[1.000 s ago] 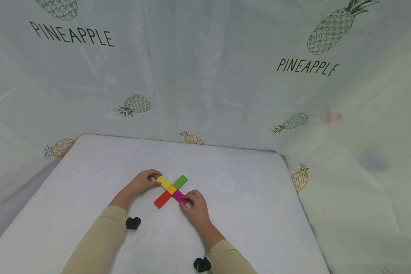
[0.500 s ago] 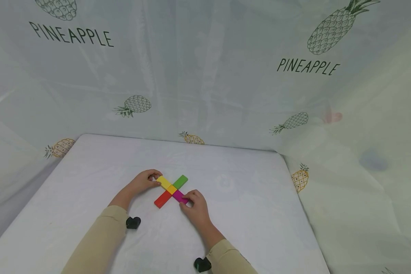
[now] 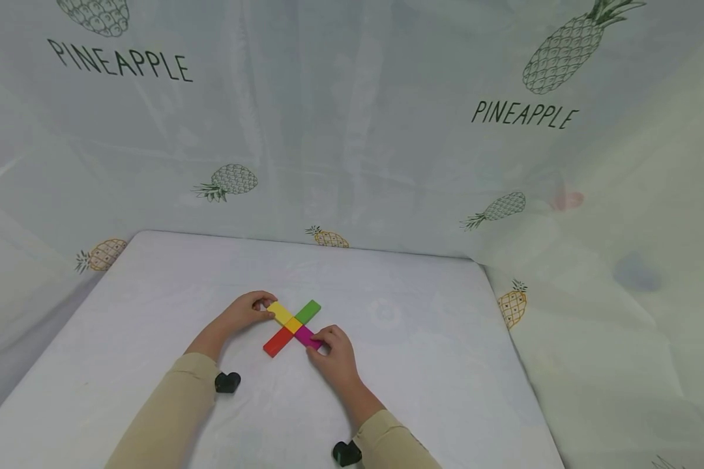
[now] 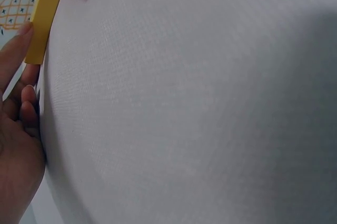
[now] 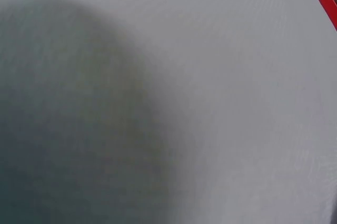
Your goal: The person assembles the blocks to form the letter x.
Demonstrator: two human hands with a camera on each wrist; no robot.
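Observation:
Flat coloured blocks form an X on the white table. A small orange-yellow block [image 3: 294, 324] lies at its middle, with a green block [image 3: 308, 311] and a red block [image 3: 278, 342] on one diagonal. My left hand [image 3: 249, 310] pinches the outer end of the yellow block [image 3: 279, 312] between thumb and fingers. Opposite it, my right hand [image 3: 339, 361] pinches the outer end of the magenta block [image 3: 308, 337]. In the left wrist view, the left thumb or finger touches the yellow block [image 4: 43, 19]. The right wrist view shows only part of the red block [image 5: 330, 7].
The white tabletop [image 3: 422, 326] extends around the blocks on all sides. A pineapple-print curtain [image 3: 352, 130] hangs behind and beside it. Dark heart-shaped pieces sit by both sleeves, one near the left cuff [image 3: 227, 383] and one near the right cuff [image 3: 347, 453].

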